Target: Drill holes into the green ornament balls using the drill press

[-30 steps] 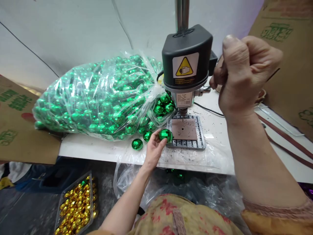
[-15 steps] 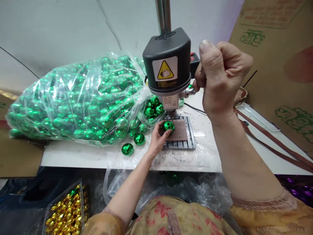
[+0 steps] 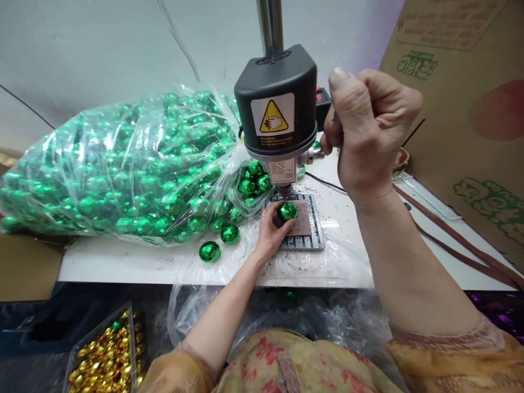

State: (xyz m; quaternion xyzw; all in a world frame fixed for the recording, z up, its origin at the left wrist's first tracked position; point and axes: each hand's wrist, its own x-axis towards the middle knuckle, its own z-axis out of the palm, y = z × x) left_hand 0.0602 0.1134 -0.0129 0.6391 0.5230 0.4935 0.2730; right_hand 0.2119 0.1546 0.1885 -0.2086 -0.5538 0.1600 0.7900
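Observation:
My left hand (image 3: 271,236) pinches a faceted green ball (image 3: 287,210) and holds it on the brown pad of the slotted work plate (image 3: 311,240), right under the spindle of a small black drill press (image 3: 276,106). My right hand (image 3: 370,128) is a raised fist closed round the press's feed lever, whose metal end (image 3: 314,155) shows at the machine's right side.
A big clear bag of green balls (image 3: 123,169) lies left of the press on the white table (image 3: 123,261); two loose green balls (image 3: 209,251) rest by its mouth. Cardboard boxes (image 3: 470,109) stand at right. A tray of gold beads (image 3: 104,355) sits below the table at left.
My left hand carried the green ball from the plate's left edge onto the pad beneath the spindle. My right fist stays on the lever.

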